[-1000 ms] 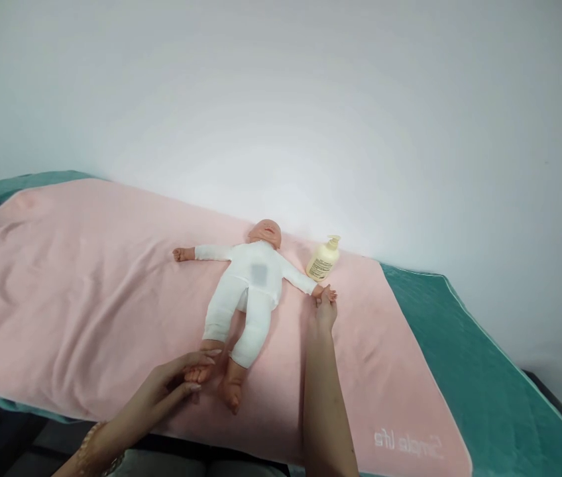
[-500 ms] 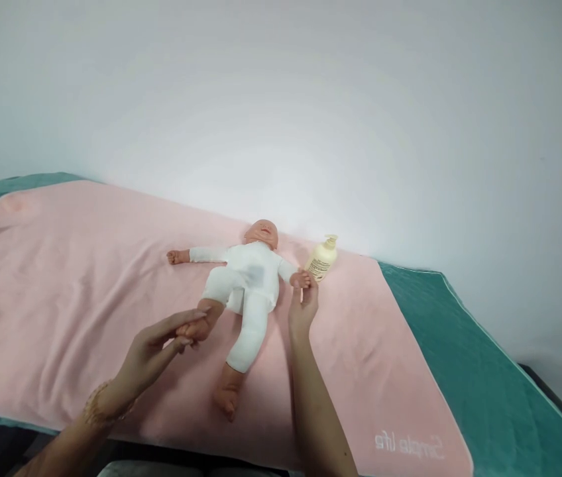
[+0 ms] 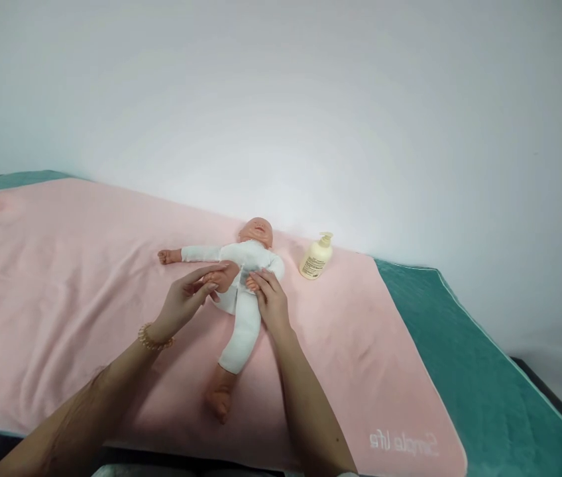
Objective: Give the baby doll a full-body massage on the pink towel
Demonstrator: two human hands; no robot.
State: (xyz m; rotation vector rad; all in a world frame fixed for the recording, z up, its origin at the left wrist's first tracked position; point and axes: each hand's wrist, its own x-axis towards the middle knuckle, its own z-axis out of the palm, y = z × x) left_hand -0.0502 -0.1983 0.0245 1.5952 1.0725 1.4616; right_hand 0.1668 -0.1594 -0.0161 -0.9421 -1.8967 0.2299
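Note:
A baby doll (image 3: 247, 334) with a white cloth body lies on its back on a pink blanket (image 3: 340, 358), its head toward the wall. My left hand (image 3: 189, 295) is closed around one foot of the doll, holding that leg bent up over the belly. With my right hand (image 3: 272, 299) I grip the doll's hand on the right side, which lies across its body near the raised foot. The doll's other arm is stretched out to the left, and its other leg points toward me.
A cream pump bottle (image 3: 316, 257) stands upright on the blanket, right of the doll. Under the blanket a green cover (image 3: 470, 351) shows at the right and far left. Behind it all rises a white wall (image 3: 281, 106).
My left hand has pushed the doll's foot up and inward, bending the leg. My right hand has brought the doll's hand leftward across the body, away from the bottle.

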